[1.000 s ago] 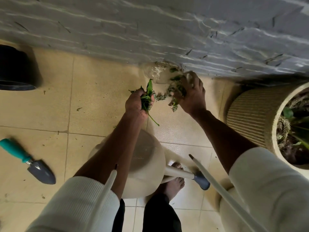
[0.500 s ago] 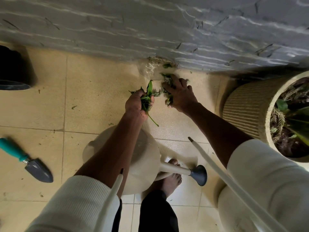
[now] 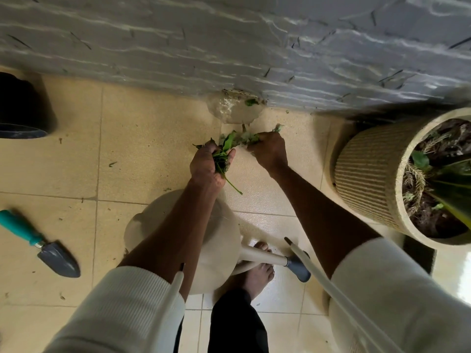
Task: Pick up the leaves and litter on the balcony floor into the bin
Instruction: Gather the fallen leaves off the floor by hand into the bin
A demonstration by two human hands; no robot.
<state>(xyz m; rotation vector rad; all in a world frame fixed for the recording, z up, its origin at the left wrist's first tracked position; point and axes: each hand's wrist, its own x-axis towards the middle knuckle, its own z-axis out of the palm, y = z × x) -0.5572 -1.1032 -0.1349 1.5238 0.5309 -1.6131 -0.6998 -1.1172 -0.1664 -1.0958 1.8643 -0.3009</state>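
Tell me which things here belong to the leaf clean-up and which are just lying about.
Part of the job:
- left hand, closed on a bunch of leaves
- right hand, gripping more litter
- leaf scrap by the wall
- black container, possibly the bin

Lying about:
- trowel
- watering can
- ribbed planter

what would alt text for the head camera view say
Seen from above, a person's left hand and right hand each clutch green leaves over a tiled balcony floor by a grey wall. A watering can, trowel and ribbed planter surround them.
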